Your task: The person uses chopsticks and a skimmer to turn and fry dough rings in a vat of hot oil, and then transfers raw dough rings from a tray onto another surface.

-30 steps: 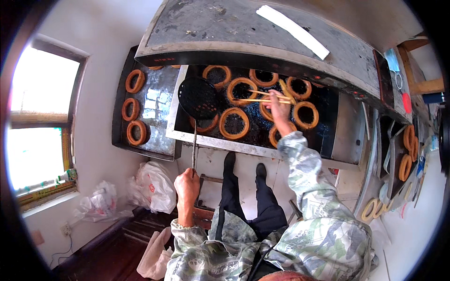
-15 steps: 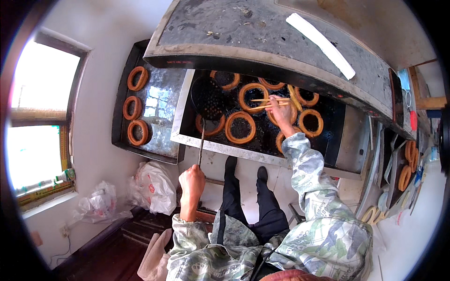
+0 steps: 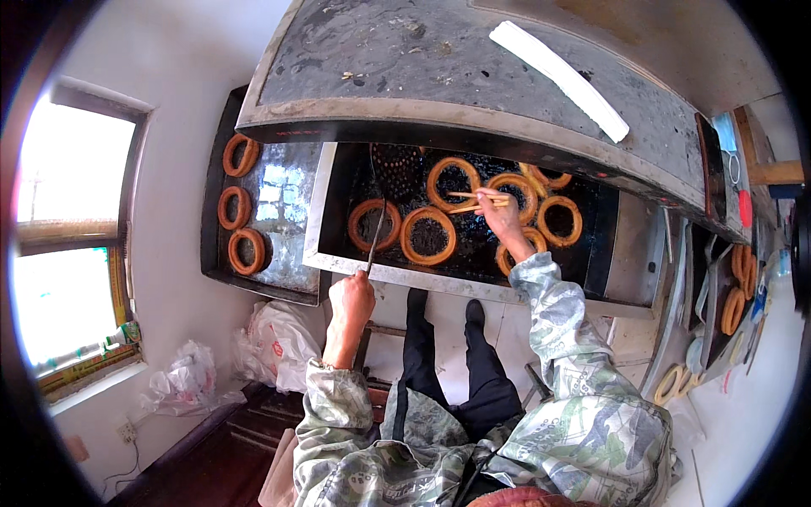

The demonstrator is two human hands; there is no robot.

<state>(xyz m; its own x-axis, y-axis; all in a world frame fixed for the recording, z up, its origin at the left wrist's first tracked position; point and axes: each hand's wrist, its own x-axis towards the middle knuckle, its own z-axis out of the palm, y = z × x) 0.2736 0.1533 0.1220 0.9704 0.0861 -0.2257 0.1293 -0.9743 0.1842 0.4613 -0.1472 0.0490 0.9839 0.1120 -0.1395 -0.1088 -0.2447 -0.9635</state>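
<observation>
My left hand (image 3: 351, 302) is closed round the long thin handle of a perforated skimmer (image 3: 397, 169). Its dark bowl lies at the far side of a black frying vat (image 3: 452, 287), partly under the counter's edge. The handle crosses over a brown fried dough ring (image 3: 353, 226). In my right hand (image 3: 503, 221) is a pair of wooden chopsticks (image 3: 463, 194), spread slightly, their tips reaching over the right side of another dough ring (image 3: 433, 182). A third ring (image 3: 406, 237) floats nearer to me. Several more rings lie around and beyond my right hand, some partly hidden.
Left of the vat, a dark metal tray (image 3: 285, 221) holds three fried rings. A grey counter (image 3: 380, 76) overhangs the vat's far side, with a white strip (image 3: 562, 80) on it. More rings hang on a rack (image 3: 733, 311) at right. Plastic bags (image 3: 283, 342) sit at lower left.
The skimmer bowl has shifted right and away under the counter edge, uncovering the leftmost ring. My left hand has moved up toward the vat rim. My right hand still holds the chopsticks by the same ring.
</observation>
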